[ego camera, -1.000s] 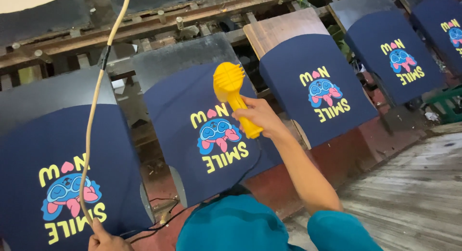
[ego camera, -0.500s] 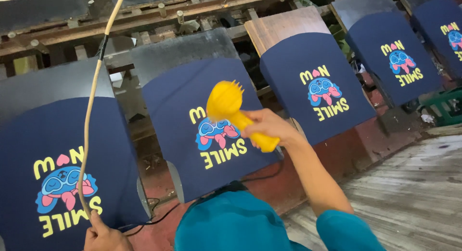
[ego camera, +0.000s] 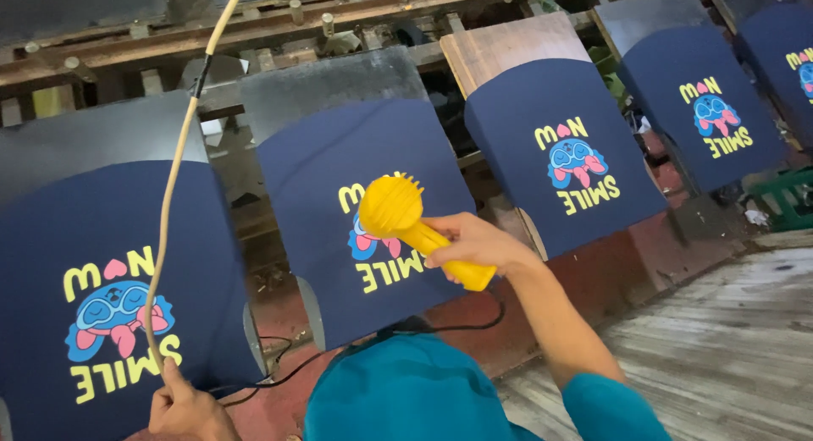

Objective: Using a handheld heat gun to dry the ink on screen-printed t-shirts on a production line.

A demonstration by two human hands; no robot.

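My right hand (ego camera: pixel 476 245) grips a yellow hair-dryer-like blower (ego camera: pixel 406 221) by its handle, its round nozzle pointed at the printed design on the middle navy shirt (ego camera: pixel 339 153), which lies flat on a board. My left hand (ego camera: pixel 188 407), at the bottom left, pinches a beige cord (ego camera: pixel 169 204) that runs up and out of the top of the frame. That cord crosses the left navy shirt (ego camera: pixel 102 229), which carries the same yellow, blue and pink print. A black cable (ego camera: pixel 457 327) trails from the blower down past my teal sleeve.
More navy printed shirts sit on boards to the right (ego camera: pixel 559 128) (ego camera: pixel 703 94) in a row. Behind them runs a dark metal and wood frame (ego camera: pixel 254 26). A worn wooden plank floor (ego camera: pixel 720 339) lies at the lower right, and a green crate (ego camera: pixel 788 195) stands at the right edge.
The blower has swung down and left across the middle shirt's print, tilting more toward it. My view has shifted right, and the left hand has risen slightly on the cord.
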